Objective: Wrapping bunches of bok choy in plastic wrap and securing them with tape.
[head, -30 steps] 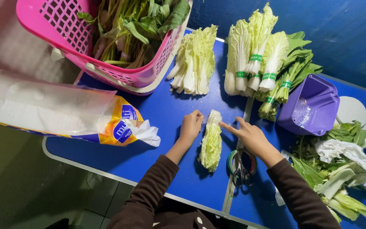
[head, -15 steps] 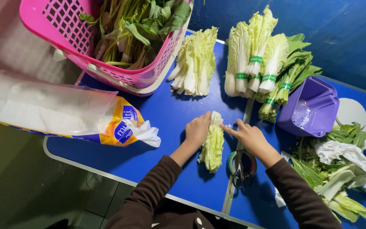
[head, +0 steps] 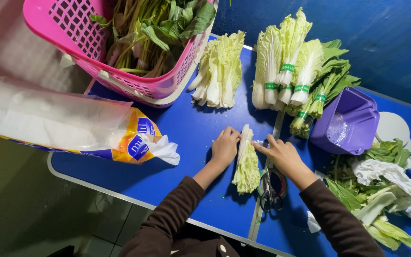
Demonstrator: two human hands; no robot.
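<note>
Left hand [head: 224, 148] and right hand [head: 284, 153] flank the cabbage [head: 246, 162] on the desk [head: 191, 128] — fingers loosely curled, touching its stem end; scissors [head: 271, 186] lie near right.

Left hand [head: 224, 146] and right hand [head: 281, 153] flank and touch a cabbage wedge [head: 246, 162] on the blue table [head: 186, 133]; scissors [head: 271, 186] lie beside it.
</note>
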